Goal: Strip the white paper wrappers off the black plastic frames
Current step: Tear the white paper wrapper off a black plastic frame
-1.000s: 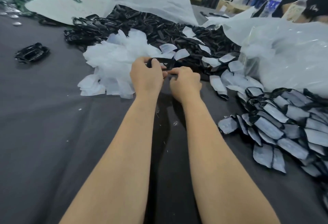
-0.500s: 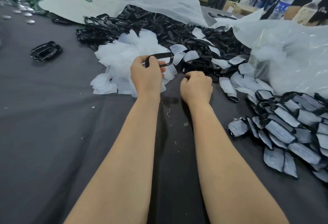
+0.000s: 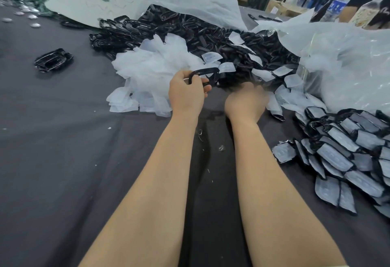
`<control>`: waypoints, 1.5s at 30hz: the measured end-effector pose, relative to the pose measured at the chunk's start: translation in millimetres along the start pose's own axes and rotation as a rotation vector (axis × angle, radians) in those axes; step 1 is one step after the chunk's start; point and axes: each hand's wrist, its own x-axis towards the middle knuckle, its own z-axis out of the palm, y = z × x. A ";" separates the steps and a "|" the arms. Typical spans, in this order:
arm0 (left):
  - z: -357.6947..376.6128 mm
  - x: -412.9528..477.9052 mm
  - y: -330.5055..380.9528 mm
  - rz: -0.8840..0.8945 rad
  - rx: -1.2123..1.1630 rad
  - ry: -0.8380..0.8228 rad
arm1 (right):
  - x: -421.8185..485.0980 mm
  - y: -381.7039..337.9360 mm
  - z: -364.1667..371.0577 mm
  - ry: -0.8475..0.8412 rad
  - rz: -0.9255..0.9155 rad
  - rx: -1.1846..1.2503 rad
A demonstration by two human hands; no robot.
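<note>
Black plastic is in my left hand (image 3: pixel 186 95): one black frame (image 3: pixel 209 72) with no paper on it. My left fingers (image 3: pixel 205 89) are curled tight round its near end. The rest of it sticks out to the right, up off the counter (image 3: pixel 63 161). My right hand (image 3: pixel 245 103) is just beside it, low down at the edge of the big pile of bare frames (image 3: pixel 190 32). It is blurry, so I cannot tell if its fingers (image 3: pixel 252 89) are apart or together, or if they hold anything. Behind my left hand lies a heap of white wrappers (image 3: pixel 152 70), soft and crumpled. More white bits lie on the black pile. Off to my right is a pile of wrapped frames (image 3: pixel 348 152) with their paper on. A clear plastic bag (image 3: pixel 348 66) sits behind that pile. Far to my left a small black bunch (image 3: pixel 53 59) lies by itself on the dark grey cloth of the counter. A water bottle (image 3: pixel 339 2) stands at the far side.
</note>
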 end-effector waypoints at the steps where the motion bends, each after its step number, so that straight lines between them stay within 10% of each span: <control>1: -1.6 -0.2 -0.8 -0.001 0.000 0.000 | -0.4 0.1 -0.4 -0.001 -0.010 -0.007; 28: -27.1 -17.9 -5.9 -0.014 0.019 -0.068 | -40.5 13.9 -22.5 -0.006 -0.177 0.240; 36: -21.5 -16.9 -12.8 0.024 0.116 -0.034 | -37.6 12.2 -18.8 -0.095 -0.143 -0.011; 45: -16.2 -21.8 -19.3 0.177 0.290 -0.010 | -40.2 7.0 -12.1 -0.033 -0.105 0.803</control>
